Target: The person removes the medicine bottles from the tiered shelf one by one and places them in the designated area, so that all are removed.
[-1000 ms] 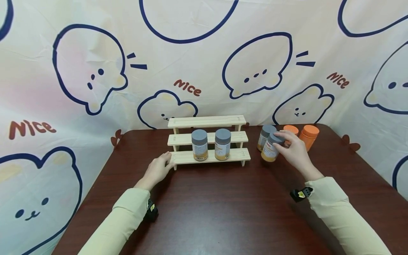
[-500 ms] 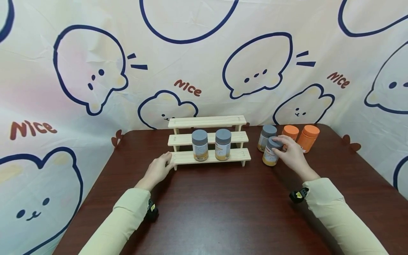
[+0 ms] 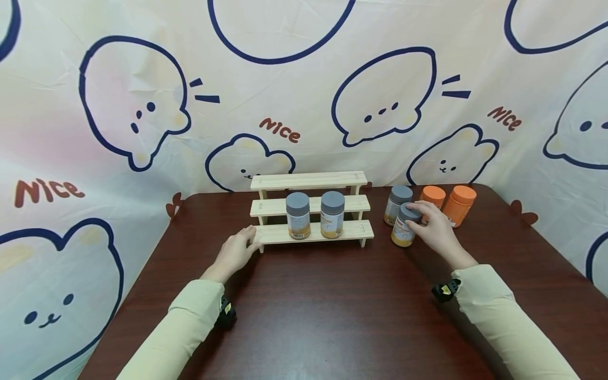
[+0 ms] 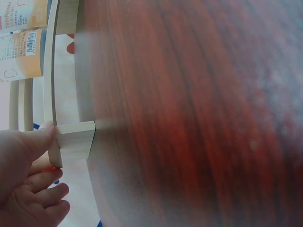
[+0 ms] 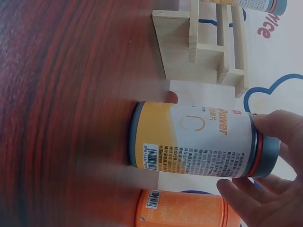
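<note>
My left hand (image 3: 236, 254) pinches the left end of the lowest step of a three-step wooden rack (image 3: 309, 180). In the left wrist view, the thumb (image 4: 38, 139) lies on top of that step's end and the fingers are below it. Two grey-lidded supplement bottles (image 3: 297, 216) stand upright on the bottom step. To the right of the rack, my right hand (image 3: 438, 230) grips another grey-lidded bottle (image 5: 194, 139) by its lid, thumb on one side and fingers on the other. This bottle is upright at the tabletop; whether its base touches cannot be told.
Behind the held bottle stands one more grey-lidded bottle (image 3: 395, 205). Two orange bottles (image 3: 459, 206) are just beyond my right hand, one partly hidden by it. The dark wooden table (image 3: 313, 306) stretches toward me, and a printed cloth (image 3: 304, 105) hangs behind.
The bottle in my right hand has come slightly down and to the right, going from tilted to upright, then stays put. My left hand and the rack have not moved.
</note>
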Action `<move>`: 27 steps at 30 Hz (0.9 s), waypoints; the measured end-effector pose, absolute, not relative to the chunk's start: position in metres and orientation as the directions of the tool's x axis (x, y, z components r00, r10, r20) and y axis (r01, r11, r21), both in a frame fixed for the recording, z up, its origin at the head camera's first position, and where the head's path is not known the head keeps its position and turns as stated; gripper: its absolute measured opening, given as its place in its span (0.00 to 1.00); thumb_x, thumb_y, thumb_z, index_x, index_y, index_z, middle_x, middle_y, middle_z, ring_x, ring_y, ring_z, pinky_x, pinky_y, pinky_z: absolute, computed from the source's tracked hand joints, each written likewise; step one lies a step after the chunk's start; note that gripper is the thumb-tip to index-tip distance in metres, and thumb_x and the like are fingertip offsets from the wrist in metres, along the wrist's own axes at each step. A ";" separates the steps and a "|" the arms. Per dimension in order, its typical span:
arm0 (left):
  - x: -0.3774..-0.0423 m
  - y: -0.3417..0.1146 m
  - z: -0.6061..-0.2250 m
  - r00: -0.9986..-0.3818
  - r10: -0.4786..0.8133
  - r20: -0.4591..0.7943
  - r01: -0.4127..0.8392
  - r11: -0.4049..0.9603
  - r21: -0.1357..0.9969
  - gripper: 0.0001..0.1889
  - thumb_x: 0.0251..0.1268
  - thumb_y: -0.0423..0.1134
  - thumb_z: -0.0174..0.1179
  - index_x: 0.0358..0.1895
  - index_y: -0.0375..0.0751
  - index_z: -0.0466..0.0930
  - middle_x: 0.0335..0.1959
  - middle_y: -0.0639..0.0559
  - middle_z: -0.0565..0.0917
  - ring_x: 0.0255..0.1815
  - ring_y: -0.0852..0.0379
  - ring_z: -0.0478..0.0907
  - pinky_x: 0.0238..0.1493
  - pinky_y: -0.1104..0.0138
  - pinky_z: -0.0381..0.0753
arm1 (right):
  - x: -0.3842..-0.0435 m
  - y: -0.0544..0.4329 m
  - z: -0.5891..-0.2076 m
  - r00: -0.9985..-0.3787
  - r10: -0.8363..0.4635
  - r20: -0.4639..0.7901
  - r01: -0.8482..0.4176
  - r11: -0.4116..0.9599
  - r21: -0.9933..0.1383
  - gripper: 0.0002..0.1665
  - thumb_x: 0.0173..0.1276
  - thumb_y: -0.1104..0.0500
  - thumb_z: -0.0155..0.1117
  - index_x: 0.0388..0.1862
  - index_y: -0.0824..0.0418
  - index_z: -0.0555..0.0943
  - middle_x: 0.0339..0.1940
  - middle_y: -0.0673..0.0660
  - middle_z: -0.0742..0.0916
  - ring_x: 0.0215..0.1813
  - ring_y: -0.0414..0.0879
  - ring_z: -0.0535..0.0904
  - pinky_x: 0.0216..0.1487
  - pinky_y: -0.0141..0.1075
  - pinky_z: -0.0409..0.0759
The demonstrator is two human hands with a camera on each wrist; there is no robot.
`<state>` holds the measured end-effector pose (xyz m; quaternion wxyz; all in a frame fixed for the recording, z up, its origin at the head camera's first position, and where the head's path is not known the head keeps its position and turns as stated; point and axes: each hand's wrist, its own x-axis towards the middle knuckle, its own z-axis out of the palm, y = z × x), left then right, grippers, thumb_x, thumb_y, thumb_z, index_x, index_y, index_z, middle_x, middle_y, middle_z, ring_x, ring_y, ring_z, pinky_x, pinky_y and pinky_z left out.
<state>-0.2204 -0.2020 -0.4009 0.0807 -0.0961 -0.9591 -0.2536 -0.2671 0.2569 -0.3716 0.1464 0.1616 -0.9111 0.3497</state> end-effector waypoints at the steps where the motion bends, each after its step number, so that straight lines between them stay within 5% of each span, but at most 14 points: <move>1: -0.220 -0.202 -0.401 -0.969 0.142 0.203 0.224 0.852 0.472 0.17 0.64 0.37 0.58 0.22 0.41 0.60 0.62 0.33 0.67 0.63 0.39 0.62 0.52 0.50 0.69 | -0.267 0.257 -0.371 -0.906 -0.194 0.377 -0.396 0.705 -0.589 0.23 0.62 0.65 0.63 0.57 0.67 0.74 0.60 0.71 0.69 0.57 0.65 0.67 0.50 0.59 0.70; 9: -0.221 -0.202 -0.402 -0.969 0.140 0.202 0.221 0.855 0.469 0.17 0.64 0.37 0.58 0.22 0.40 0.60 0.62 0.33 0.67 0.63 0.39 0.62 0.51 0.51 0.69 | -0.263 0.254 -0.358 -0.894 -0.199 0.402 -0.413 0.713 -0.567 0.26 0.60 0.63 0.65 0.57 0.67 0.73 0.63 0.71 0.67 0.62 0.67 0.61 0.54 0.64 0.62; 27: -0.220 -0.201 -0.400 -0.974 0.136 0.179 0.206 0.858 0.470 0.10 0.64 0.37 0.58 0.30 0.34 0.70 0.63 0.33 0.66 0.64 0.39 0.61 0.58 0.49 0.64 | -0.259 0.207 -0.310 -0.818 -0.277 0.505 -0.551 0.633 -0.544 0.27 0.61 0.57 0.66 0.59 0.63 0.74 0.64 0.63 0.69 0.64 0.60 0.62 0.55 0.59 0.65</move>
